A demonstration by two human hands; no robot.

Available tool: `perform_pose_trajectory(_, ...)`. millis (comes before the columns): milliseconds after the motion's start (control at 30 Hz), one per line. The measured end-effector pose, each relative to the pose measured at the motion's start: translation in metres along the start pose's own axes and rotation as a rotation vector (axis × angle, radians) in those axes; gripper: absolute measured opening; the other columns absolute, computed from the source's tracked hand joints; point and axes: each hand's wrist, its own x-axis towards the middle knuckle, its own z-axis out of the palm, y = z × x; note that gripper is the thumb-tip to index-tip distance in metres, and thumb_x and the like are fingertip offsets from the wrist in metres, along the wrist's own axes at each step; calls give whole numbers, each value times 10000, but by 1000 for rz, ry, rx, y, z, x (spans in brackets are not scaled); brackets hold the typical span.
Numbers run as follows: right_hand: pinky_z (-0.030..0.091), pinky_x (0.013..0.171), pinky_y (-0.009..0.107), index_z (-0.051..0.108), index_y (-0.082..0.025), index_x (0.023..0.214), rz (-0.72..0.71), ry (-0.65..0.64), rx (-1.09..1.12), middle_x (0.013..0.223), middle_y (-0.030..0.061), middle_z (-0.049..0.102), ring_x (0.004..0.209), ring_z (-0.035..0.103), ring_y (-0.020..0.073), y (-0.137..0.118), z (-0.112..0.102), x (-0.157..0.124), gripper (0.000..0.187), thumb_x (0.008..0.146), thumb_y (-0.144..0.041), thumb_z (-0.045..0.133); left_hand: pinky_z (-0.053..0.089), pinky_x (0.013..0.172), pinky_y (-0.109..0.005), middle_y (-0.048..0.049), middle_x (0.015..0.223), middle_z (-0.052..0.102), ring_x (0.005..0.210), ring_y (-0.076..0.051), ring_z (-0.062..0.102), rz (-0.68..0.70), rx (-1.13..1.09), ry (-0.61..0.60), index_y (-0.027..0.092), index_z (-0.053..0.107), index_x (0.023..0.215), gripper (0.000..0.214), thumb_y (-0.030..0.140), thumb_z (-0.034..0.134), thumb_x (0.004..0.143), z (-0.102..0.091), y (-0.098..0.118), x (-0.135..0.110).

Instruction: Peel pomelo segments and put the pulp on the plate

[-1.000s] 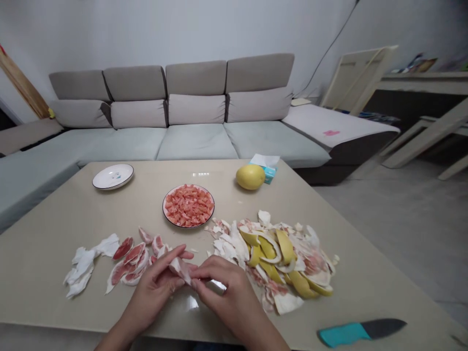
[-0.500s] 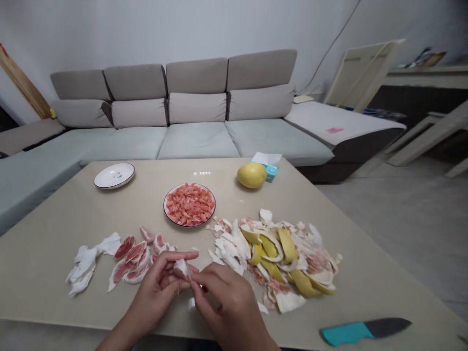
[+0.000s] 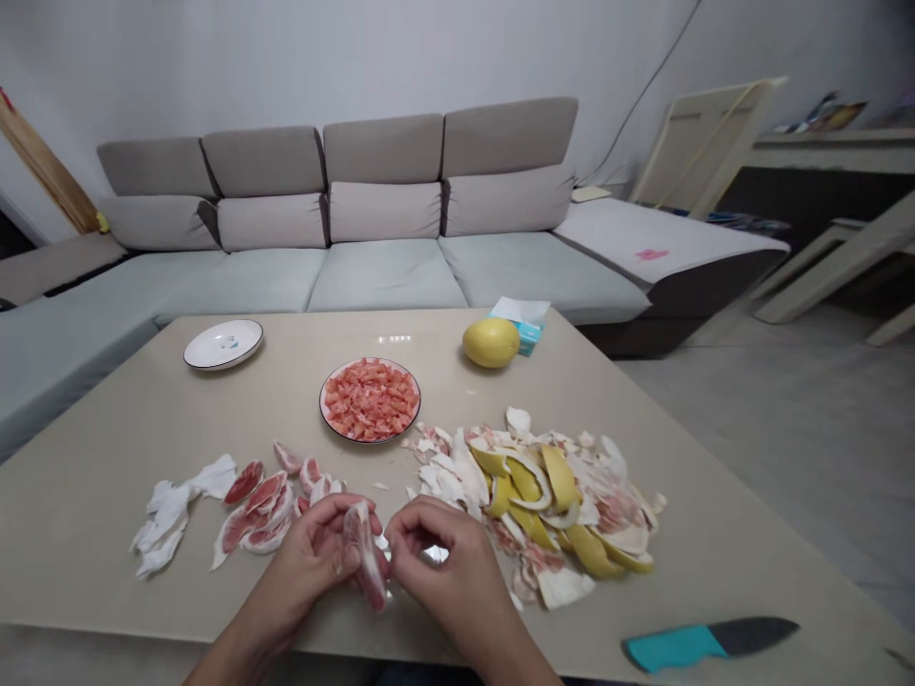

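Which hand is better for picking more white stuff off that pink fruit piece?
Probably the right hand: its thumb and index finger are curled close beside the fruit piece. The left hand is busy holding that piece.

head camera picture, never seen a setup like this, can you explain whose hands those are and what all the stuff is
There is no machine arm here: these are a person's bare hands, seen by a camera worn on that person's head, looking forward and down. The left hand holds a pale pink fruit segment. The right hand is curled close beside it; whether it touches is hard to tell. On the table lie more segments, a plate of pink fruit pieces, a heap of peel, a whole yellow fruit and a teal-handled knife. A sofa stands behind.
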Motion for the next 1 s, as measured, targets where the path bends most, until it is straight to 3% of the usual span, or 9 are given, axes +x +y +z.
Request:
perform_pose_trajectory(100, 463, 545, 202, 695, -174, 709, 46, -49, 86, 697, 22, 677, 610, 616, 134, 2, -3, 3, 157, 805, -167, 572, 550, 673, -289, -122, 1106, 678, 819, -234, 711, -55, -72, 25, 185, 637, 1127, 497, 351, 826, 698, 3, 5, -2)
perform_pose_trajectory(267, 523, 709, 263, 726, -199, 900, -42, 26, 8, 892, 49, 720, 805, 669, 173, 11, -11, 5, 196, 844, -147, 545, 584, 645, -258, -160, 1205, 658, 839, -233, 738, -160, -244, 113, 208, 527, 1299, 598, 263, 783, 762, 5, 16, 0)
perform_pose_trajectory(333, 531, 805, 306, 716, -215, 1018, -88, 7, -29, 1008, 63, 719, 913, 668, 198, 12, -13, 4, 211, 839, -184, 608, 593, 677, -255, -154, 1166, 684, 843, -224, 743, -195, -315, 123, 216, 464, 1357, 649, 237, 765, 782, 4, 16, 2)
perform_pose_trajectory(467, 440, 1036, 396, 590, -256, 1292, -281, -71, -76, 1328, 85, 598, 1222, 544, 242, 12, -7, -2, 534, 778, -151, 688, 593, 683, -254, -120, 1040, 728, 799, -206, 748, -201, -364, 83, 201, 487, 1336, 574, 221, 726, 815, 3, 8, 6)
perform_pose_trajectory(600, 456, 1017, 385, 593, -246, 1285, -371, -84, -86, 1292, 86, 625, 1180, 570, 232, 13, 1, -4, 547, 763, -86, 638, 576, 648, -263, -109, 931, 733, 751, -203, 736, -202, -279, 54, 163, 572, 1243, 425, 275, 690, 850, 11, 3, 5)
perform_pose_trajectory(733, 559, 733, 260, 687, -213, 1078, -139, -83, 56, 1041, 59, 714, 901, 663, 182, 9, -1, -2, 303, 796, -133, 611, 549, 638, -251, -67, 859, 710, 701, -156, 691, -182, -112, 49, 161, 641, 1119, 297, 359, 620, 899, 19, 4, 2)
perform_pose_trajectory(800, 546, 597, 206, 676, -218, 1117, 8, -138, 173, 1083, 58, 694, 832, 657, 158, 4, -3, -1, 334, 796, -154, 608, 537, 617, -245, -43, 801, 684, 654, -133, 653, -163, -80, 28, 153, 664, 1059, 285, 385, 602, 906, 19, 5, 0)
perform_pose_trajectory(900, 564, 624, 218, 579, -216, 1283, 115, -210, 353, 1154, 77, 659, 878, 652, 165, -1, -4, -3, 509, 777, -169, 611, 496, 524, -221, -15, 691, 624, 542, -102, 572, -181, -132, 5, 141, 671, 1064, 337, 424, 595, 900, 20, 6, 0)
perform_pose_trajectory(1000, 571, 646, 245, 552, -192, 1283, 155, -222, 445, 1037, 68, 683, 809, 671, 163, -3, -2, -4, 529, 758, -175, 614, 444, 472, -194, 2, 659, 589, 487, -79, 512, -195, -154, 10, 148, 643, 1169, 415, 442, 622, 877, 22, 7, 1)
